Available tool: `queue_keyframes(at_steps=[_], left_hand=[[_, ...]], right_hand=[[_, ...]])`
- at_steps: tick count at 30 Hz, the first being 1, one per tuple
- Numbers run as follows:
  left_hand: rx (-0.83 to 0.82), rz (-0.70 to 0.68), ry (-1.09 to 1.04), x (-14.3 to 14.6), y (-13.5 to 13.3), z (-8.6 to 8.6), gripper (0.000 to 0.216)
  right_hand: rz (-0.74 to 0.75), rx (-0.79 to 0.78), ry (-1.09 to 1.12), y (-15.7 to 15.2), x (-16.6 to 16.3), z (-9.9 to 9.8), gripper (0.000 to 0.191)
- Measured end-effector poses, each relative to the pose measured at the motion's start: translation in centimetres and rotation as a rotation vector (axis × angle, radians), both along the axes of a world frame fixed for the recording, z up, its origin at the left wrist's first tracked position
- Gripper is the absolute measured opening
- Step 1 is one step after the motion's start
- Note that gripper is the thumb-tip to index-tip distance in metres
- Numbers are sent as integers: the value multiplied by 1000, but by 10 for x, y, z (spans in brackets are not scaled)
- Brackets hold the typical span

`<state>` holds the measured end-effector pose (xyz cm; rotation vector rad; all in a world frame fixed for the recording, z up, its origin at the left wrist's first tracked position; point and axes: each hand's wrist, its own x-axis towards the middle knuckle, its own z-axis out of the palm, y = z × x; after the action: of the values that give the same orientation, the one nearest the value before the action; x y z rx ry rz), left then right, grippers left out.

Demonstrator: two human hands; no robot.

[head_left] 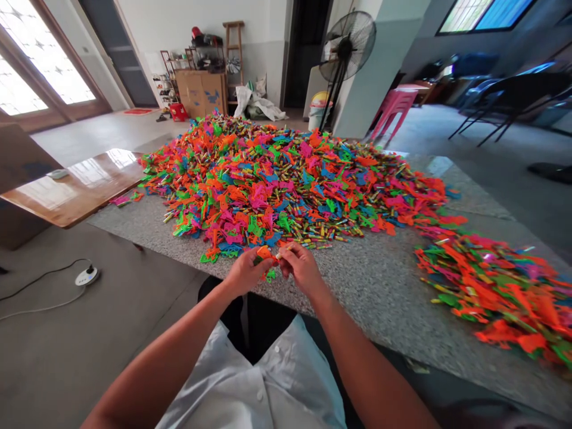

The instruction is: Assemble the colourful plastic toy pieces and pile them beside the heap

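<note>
Close to the table's near edge, my left hand (245, 273) pinches a small orange plastic piece (264, 252) between thumb and fingers. My right hand (302, 269) is closed just beside it, its fingertips on a small pale stick-like piece (280, 255) that meets the orange one. Whether the two pieces are joined I cannot tell. Beyond both hands spreads a large heap of flat plastic shapes (259, 196) in orange, pink, green and blue, mixed with many thin, yellowish striped tubes (319, 229). A green piece (270, 274) shows just below my fingers.
The speckled grey stone table (357, 286) carries the heap and a second, smaller pile (504, 286) at right. A glossy wooden board (75, 185) adjoins at left. Behind stand a fan (344, 47), pink stools (395, 107) and a cardboard box (201, 92). A power socket (86, 275) lies on the floor.
</note>
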<state>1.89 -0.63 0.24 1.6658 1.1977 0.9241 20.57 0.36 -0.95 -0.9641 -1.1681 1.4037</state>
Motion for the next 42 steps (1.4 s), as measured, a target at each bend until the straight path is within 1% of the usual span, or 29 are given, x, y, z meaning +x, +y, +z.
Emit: queue_keyframes(at_steps=[5, 8, 10, 12, 14, 16, 18, 19, 20, 21, 22, 23, 24, 25, 26, 27, 28, 29, 30, 31, 32, 34, 35, 36, 37, 39, 40, 42], left_hand=[[98, 50, 204, 4, -3, 10, 20], [99, 47, 219, 6, -2, 18, 19], [50, -4, 196, 9, -1, 20, 19], [-13, -62, 173, 13, -1, 18, 20], [-53, -86, 181, 18, -3, 11, 19], [-74, -80, 215, 21, -4, 2, 17], [-85, -81, 229, 17, -2, -7, 21], [-79, -63, 229, 10, 2, -11, 27], [-63, -33, 225, 0, 6, -13, 35], [-44, 32, 238, -12, 11, -15, 37], [-29, 109, 282, -25, 17, -16, 34], [-18, 154, 333, -39, 21, -18, 30], [-27, 168, 359, -52, 25, -19, 28], [-51, 157, 374, -62, 27, -20, 26], [-72, 144, 391, -69, 28, -22, 24], [-94, 128, 410, -72, 27, -24, 22], [-112, 125, 443, -72, 26, -26, 22], [-126, 144, 496, -68, 24, -29, 23], [-137, 175, 567, -62, 21, -31, 28], [-148, 211, 648, -55, 19, -33, 34], [-159, 245, 728, -47, 17, -34, 41], [-172, 270, 847, -34, 16, -35, 51], [-176, 257, 877, -30, 16, -35, 52], [-178, 240, 892, -27, 17, -35, 51], [-177, 227, 897, -26, 18, -35, 50], [-176, 211, 898, -26, 20, -35, 48], [-176, 208, 893, -27, 21, -36, 48], [-171, 207, 868, -30, 22, -37, 49]], right_hand=[[-6, 70, -174, -5, 3, 12, 31], [-18, 73, -173, -8, 5, 16, 31], [-25, 69, -153, -10, 6, 15, 32], [-43, 70, -153, -12, 7, 13, 32], [-39, 66, -175, -14, 8, 10, 32], [36, 32, -216, -14, 13, 6, 32], [103, -26, -292, -13, 28, -1, 32], [88, -65, -337, -11, 41, -4, 32], [23, -110, -383, -9, 59, -7, 32], [-96, -153, -424, -5, 82, -9, 30], [-259, -197, -446, -1, 108, -10, 29], [-448, -225, -475, 3, 136, -10, 26], [-665, -216, -468, 8, 164, -9, 23], [-885, -175, -393, 13, 190, -7, 20], [-1071, -133, -244, 18, 211, -5, 18], [-1136, -120, -93, 22, 224, -2, 18], [-1168, -114, 20, 25, 229, 0, 19], [-1128, -123, 68, 26, 225, 0, 20], [-1037, -137, 49, 25, 213, -1, 21], [-931, -152, -17, 23, 193, -3, 22], [-754, -160, -144, 20, 168, -8, 25], [-563, -148, -220, 14, 112, -19, 29], [-464, -123, -278, 12, 85, -25, 26], [-306, -11, -450, 12, 61, -30, 20], [-212, 110, -595, 14, 41, -35, 15], [-55, 304, -865, 23, 12, -39, 20], [-1, 357, -976, 29, 2, -39, 23], [107, 383, -1171, 42, -10, -37, 27]])
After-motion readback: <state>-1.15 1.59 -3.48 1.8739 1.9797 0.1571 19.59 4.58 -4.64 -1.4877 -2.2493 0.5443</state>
